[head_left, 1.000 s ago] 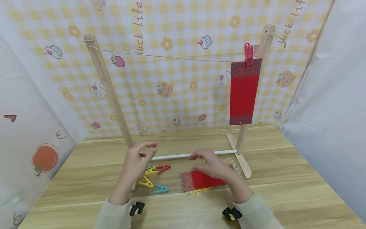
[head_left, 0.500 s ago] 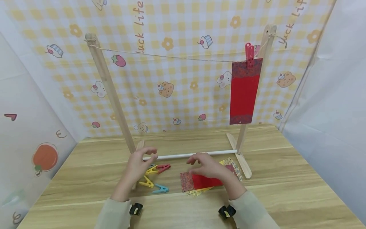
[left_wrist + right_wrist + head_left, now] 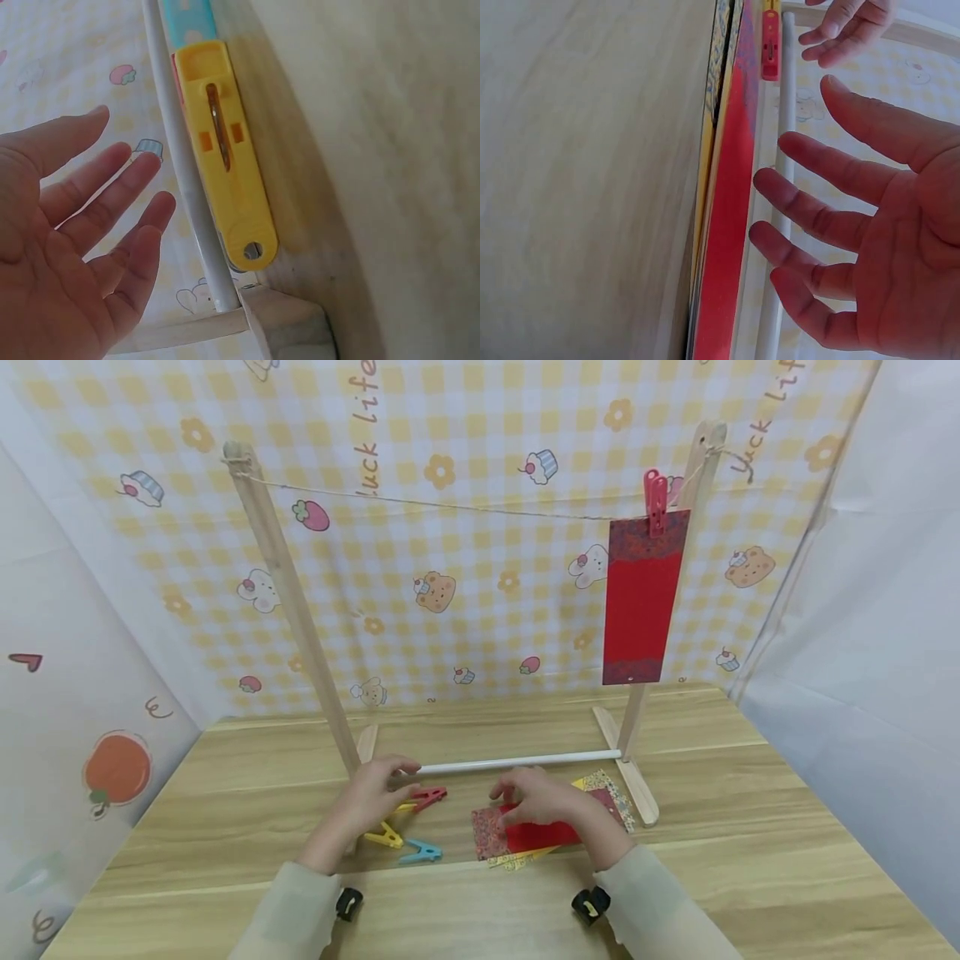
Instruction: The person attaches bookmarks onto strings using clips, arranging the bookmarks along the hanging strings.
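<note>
My left hand hovers over several clothespins, fingers loosely bent and holding nothing. Beside it lie a red clothespin, a yellow clothespin and a blue clothespin; others are partly hidden under the hand. In the left wrist view a yellow clothespin sits near the spread fingers, apart from them. My right hand is just above a red card, which tops a loose stack with yellow patterned cards. In the right wrist view, its relaxed fingers show no grip on the red card.
A string runs between two wooden posts. Near its right end a red clothespin holds up another red card. A white rod joins the feet of the stand on the wooden table.
My left hand has come down and slightly right, covering more of the clothespins. The right hand has shifted left and lowered over the card stack. The hanging card stays put.
</note>
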Demonstrator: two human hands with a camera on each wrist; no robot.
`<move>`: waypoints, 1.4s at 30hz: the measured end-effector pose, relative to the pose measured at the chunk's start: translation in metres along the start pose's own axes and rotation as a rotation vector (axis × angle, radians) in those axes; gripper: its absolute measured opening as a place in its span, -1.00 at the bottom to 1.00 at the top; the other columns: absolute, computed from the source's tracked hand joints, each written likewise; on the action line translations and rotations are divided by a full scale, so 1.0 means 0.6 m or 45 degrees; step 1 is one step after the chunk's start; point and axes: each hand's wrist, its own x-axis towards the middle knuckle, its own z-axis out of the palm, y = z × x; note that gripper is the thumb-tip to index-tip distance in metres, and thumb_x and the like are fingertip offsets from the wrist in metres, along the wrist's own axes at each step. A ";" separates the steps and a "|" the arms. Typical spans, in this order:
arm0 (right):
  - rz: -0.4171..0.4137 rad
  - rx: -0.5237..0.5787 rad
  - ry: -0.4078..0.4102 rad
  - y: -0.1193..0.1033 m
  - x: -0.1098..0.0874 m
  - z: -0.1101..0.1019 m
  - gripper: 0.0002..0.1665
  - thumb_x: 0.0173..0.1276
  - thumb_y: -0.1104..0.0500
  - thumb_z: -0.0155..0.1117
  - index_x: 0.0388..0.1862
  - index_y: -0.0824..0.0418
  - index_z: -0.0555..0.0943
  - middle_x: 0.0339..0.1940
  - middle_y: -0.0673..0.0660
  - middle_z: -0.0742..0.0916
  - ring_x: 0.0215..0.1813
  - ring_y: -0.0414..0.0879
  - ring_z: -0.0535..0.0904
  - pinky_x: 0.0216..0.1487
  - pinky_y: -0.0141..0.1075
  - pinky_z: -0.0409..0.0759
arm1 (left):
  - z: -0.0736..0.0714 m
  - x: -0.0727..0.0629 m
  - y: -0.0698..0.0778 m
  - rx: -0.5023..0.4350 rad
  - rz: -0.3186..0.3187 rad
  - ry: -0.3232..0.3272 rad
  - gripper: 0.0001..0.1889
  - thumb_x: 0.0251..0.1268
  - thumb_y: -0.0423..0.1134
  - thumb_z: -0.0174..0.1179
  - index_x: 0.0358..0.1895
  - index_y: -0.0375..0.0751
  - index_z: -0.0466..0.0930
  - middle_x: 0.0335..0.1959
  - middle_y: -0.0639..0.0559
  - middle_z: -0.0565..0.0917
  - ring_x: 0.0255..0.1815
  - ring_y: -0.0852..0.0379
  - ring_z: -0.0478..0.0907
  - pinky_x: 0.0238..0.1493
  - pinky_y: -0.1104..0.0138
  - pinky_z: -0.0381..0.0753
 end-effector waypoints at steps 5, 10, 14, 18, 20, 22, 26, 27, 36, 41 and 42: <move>0.050 -0.069 -0.033 0.000 0.003 0.001 -0.63 0.18 0.22 0.51 -0.01 0.19 0.69 -0.06 0.14 0.72 0.05 0.03 0.55 0.12 -0.02 0.56 | 0.002 0.003 0.001 0.035 0.029 -0.059 -0.69 0.30 -0.29 0.32 0.08 -0.30 0.64 0.08 -0.16 0.68 0.12 -0.14 0.62 0.16 -0.01 0.62; 0.107 -0.205 -0.071 -0.005 0.003 0.004 -0.57 0.12 0.18 0.56 0.00 0.06 0.68 0.02 0.09 0.63 0.10 0.02 0.41 0.08 -0.03 0.52 | 0.001 0.002 0.003 0.045 0.056 -0.116 -0.67 0.28 -0.32 0.33 0.08 -0.36 0.64 0.05 -0.18 0.70 0.12 -0.16 0.62 0.17 -0.03 0.61; 0.153 -0.316 -0.125 -0.011 0.002 0.005 -0.44 0.06 0.15 0.61 0.06 -0.05 0.63 0.05 0.06 0.54 0.09 -0.01 0.32 0.05 -0.04 0.55 | 0.001 0.003 0.005 0.056 0.055 -0.162 -0.65 0.27 -0.33 0.33 0.10 -0.36 0.63 0.06 -0.19 0.70 0.12 -0.17 0.62 0.17 -0.03 0.61; 0.162 -0.384 -0.155 -0.013 0.002 0.007 -0.36 0.00 0.16 0.64 0.07 -0.10 0.58 0.05 0.02 0.51 0.09 -0.04 0.31 0.04 -0.07 0.58 | 0.002 0.003 0.005 0.086 0.047 -0.197 -0.64 0.24 -0.33 0.36 0.10 -0.35 0.63 0.06 -0.19 0.70 0.12 -0.16 0.62 0.17 -0.02 0.61; 0.158 -0.424 -0.164 -0.012 0.003 0.009 -0.33 -0.01 0.16 0.66 0.08 -0.12 0.55 0.05 0.00 0.50 0.08 -0.05 0.30 0.02 -0.12 0.59 | 0.002 0.003 0.004 0.098 0.042 -0.199 -0.63 0.22 -0.33 0.37 0.09 -0.36 0.63 0.05 -0.19 0.71 0.11 -0.16 0.63 0.17 -0.02 0.61; 0.150 -0.469 -0.165 -0.012 0.003 0.011 -0.30 -0.04 0.16 0.67 0.08 -0.13 0.53 0.05 -0.01 0.49 0.08 -0.06 0.30 -0.02 -0.15 0.60 | 0.002 0.003 0.003 0.101 0.031 -0.196 -0.62 0.20 -0.34 0.39 0.07 -0.37 0.64 0.03 -0.20 0.71 0.09 -0.15 0.63 0.17 -0.01 0.61; 0.153 -0.532 -0.164 -0.013 0.003 0.015 -0.25 -0.07 0.15 0.69 0.08 -0.15 0.49 0.03 -0.02 0.46 0.06 -0.06 0.30 -0.06 -0.19 0.58 | 0.001 0.004 0.003 0.112 0.027 -0.197 -0.63 0.15 -0.36 0.41 0.04 -0.39 0.65 -0.01 -0.19 0.72 0.05 -0.14 0.64 0.15 0.00 0.62; 0.156 -0.540 -0.164 -0.014 0.003 0.015 -0.25 -0.07 0.14 0.69 0.08 -0.15 0.49 0.03 -0.02 0.45 0.06 -0.06 0.30 -0.06 -0.19 0.57 | 0.001 0.004 0.004 0.118 0.029 -0.197 -0.63 0.15 -0.36 0.42 0.04 -0.40 0.65 -0.01 -0.19 0.72 0.04 -0.14 0.64 0.15 0.00 0.62; 0.173 -0.519 -0.170 -0.014 0.004 0.015 -0.25 -0.07 0.14 0.69 0.07 -0.15 0.47 0.03 -0.02 0.44 0.09 -0.06 0.28 -0.06 -0.15 0.53 | 0.004 0.007 0.011 0.183 0.027 -0.199 -0.68 0.12 -0.39 0.43 -0.03 -0.38 0.68 -0.08 -0.17 0.72 -0.01 -0.10 0.64 0.13 0.01 0.62; 0.167 -0.500 -0.170 -0.013 0.002 0.015 -0.25 -0.06 0.15 0.68 0.06 -0.14 0.45 0.02 -0.03 0.43 0.09 -0.05 0.27 0.00 -0.07 0.47 | 0.003 0.006 0.012 0.213 0.026 -0.203 -0.73 0.11 -0.38 0.43 -0.10 -0.36 0.71 -0.13 -0.13 0.72 -0.05 -0.07 0.63 0.09 0.02 0.63; 0.166 -0.498 -0.171 -0.013 0.002 0.016 -0.25 -0.06 0.14 0.68 0.06 -0.14 0.44 0.02 -0.03 0.43 0.09 -0.05 0.27 0.01 -0.05 0.46 | 0.003 0.006 0.012 0.219 0.028 -0.203 -0.74 0.11 -0.37 0.44 -0.12 -0.35 0.71 -0.14 -0.12 0.72 -0.05 -0.06 0.63 0.08 0.02 0.63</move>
